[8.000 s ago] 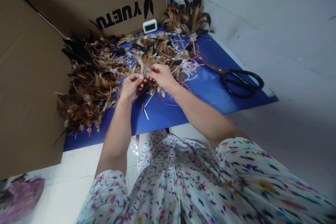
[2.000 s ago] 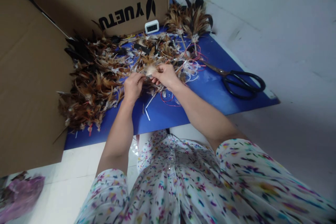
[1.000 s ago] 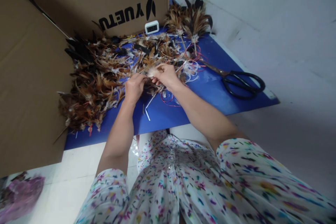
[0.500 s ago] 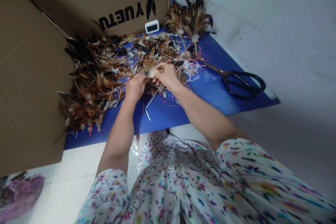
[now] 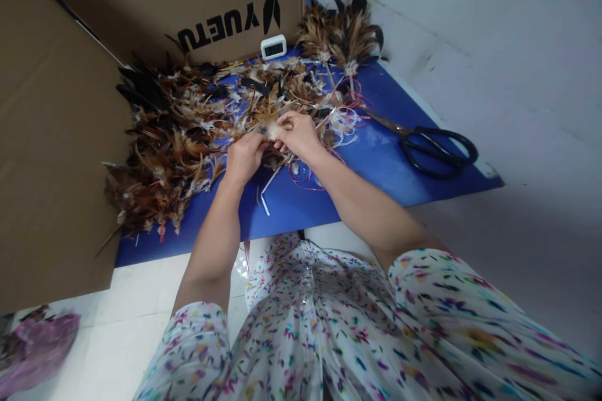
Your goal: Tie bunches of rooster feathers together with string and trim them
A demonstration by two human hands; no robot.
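Note:
A small bunch of brown feathers (image 5: pixel 273 114) with pale fluffy bases is pinched between my two hands, over the loose feathers on the blue board. My right hand (image 5: pixel 298 135) closes its thumb and fingers on the fluffy end from the right. From the left, my left hand (image 5: pixel 245 153) has its fingers closed low on the same bunch; its fingertips are partly hidden. Beneath and around both hands lie brown and black feathers (image 5: pixel 176 138). Thin red string (image 5: pixel 305 188) loops just below my right hand, near a bent white strip (image 5: pixel 264 200).
Black-handled scissors (image 5: pixel 439 151) lie at the right of the blue board (image 5: pixel 376 169). Two tied feather bundles on sticks (image 5: pixel 341 34) rest at the back, beside a white digital clock (image 5: pixel 273 47). Cardboard (image 5: pixel 117 6) walls the back and left. A pink bag (image 5: pixel 44 351) sits lower left.
Both hands stay in nearly the same place, still pinching the feather bunch. Only a very slight shift of the view shows.

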